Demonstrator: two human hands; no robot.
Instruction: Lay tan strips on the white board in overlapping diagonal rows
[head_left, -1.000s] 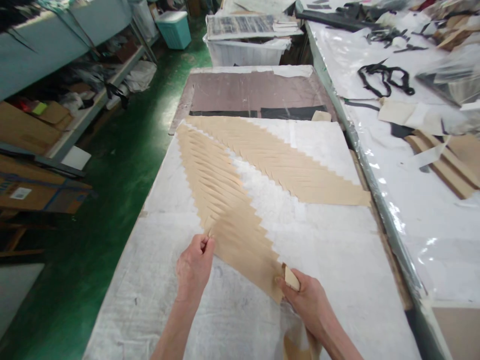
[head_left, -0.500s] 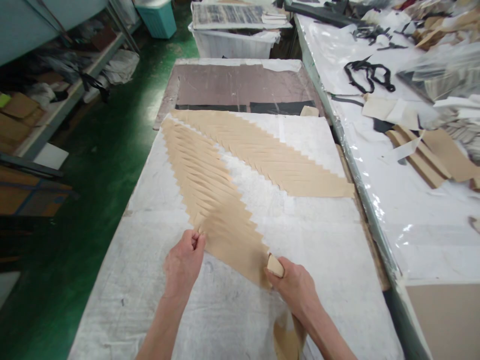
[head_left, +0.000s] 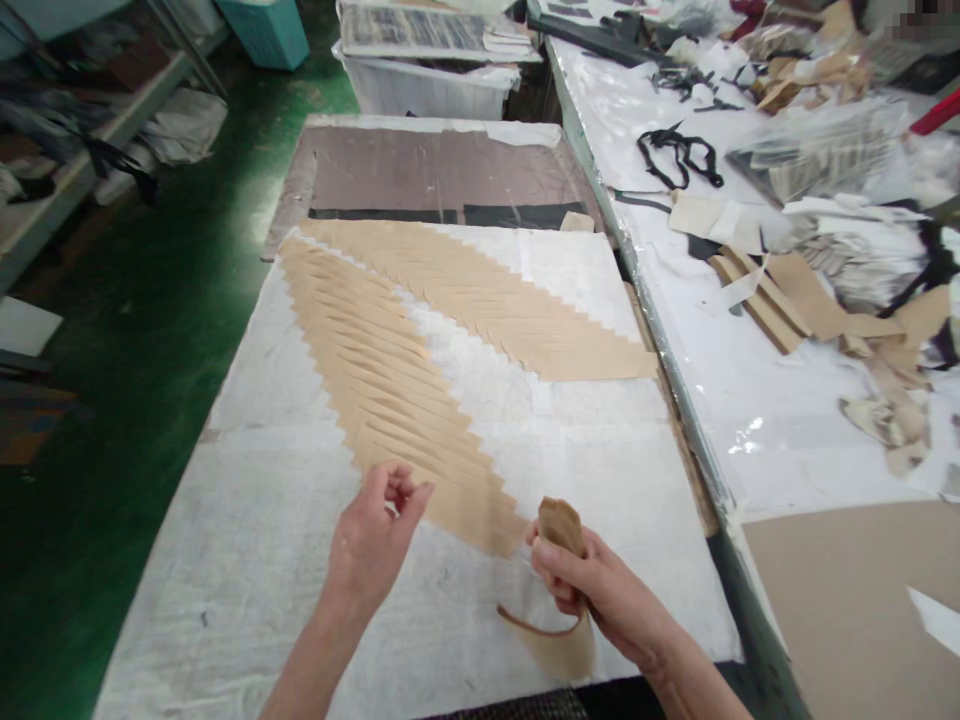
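Overlapping tan strips lie in a long band with zigzag edges, slanting towards me across a white cloth-covered board. My left hand hovers at the band's near end, loosely curled with thumb and fingers apart, and nothing shows between them. To the right of that end, my right hand is closed around a bundle of tan strips. The bundle's tail curves down below the hand, close to the cloth. Whether the strips are leather or fabric I cannot tell.
A second tan band lies behind, to the right. The neighbouring table holds tan offcuts, black straps and plastic bags. Beyond the board stands a white bin. Green floor and shelving run along the left.
Both hands have come off the band's near edge. My left hand's pinch has loosened, and my right hand has turned, raising the bundle of strips. The view has shifted to the right.
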